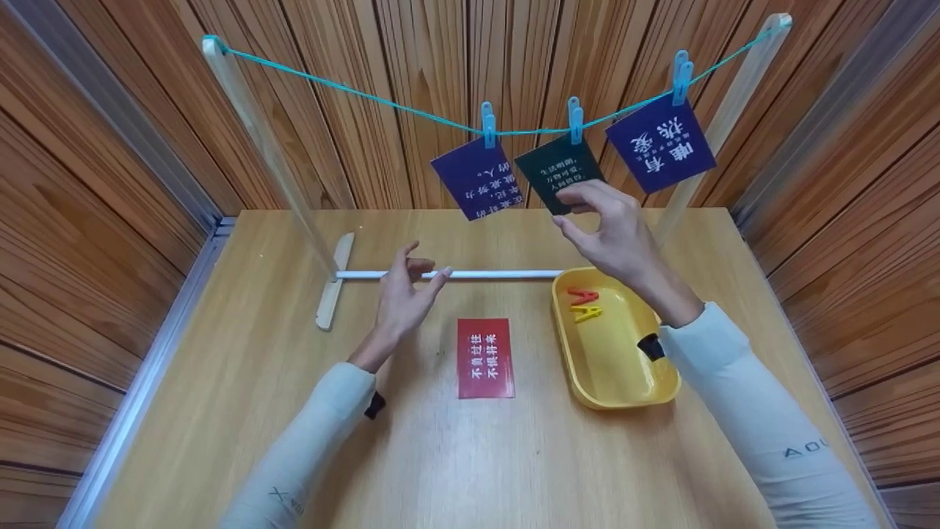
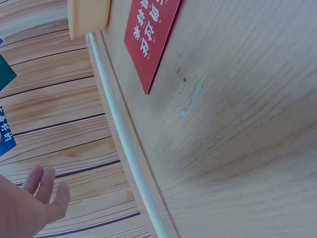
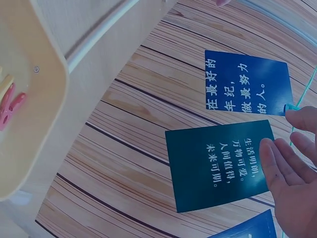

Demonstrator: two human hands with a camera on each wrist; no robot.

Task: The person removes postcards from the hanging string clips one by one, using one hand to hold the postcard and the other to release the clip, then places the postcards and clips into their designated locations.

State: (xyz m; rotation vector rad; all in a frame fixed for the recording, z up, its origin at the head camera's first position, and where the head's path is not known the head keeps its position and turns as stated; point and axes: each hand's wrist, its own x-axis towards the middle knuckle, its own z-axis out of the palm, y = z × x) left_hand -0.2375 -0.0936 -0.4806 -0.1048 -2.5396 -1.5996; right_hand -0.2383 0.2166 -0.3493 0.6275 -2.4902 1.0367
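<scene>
My right hand [image 1: 617, 228] is raised in front of a dark green card [image 1: 554, 165], with thumb and fingers spread apart and nothing gripped between them. In the right wrist view its fingers overlap the green card's edge; whether they touch it I cannot tell. A blue clothespin [image 1: 576, 121] holds that card on a teal string [image 1: 352, 92]. Two blue-purple cards, one left [image 1: 470, 180] and one right [image 1: 661, 143], hang by blue clothespins too. My left hand [image 1: 404, 301] hovers above the table, fingers loosely bent, holding nothing. A red card [image 1: 486, 360] lies on the table.
A yellow tub [image 1: 562, 353] at the right holds a red clothespin [image 1: 584, 296] and a yellow clothespin [image 1: 587, 314]. Wooden posts, left [image 1: 272, 154] and right [image 1: 734, 103], carry the string. A white rod [image 1: 507, 275] runs low between them. Wood-plank walls surround the table.
</scene>
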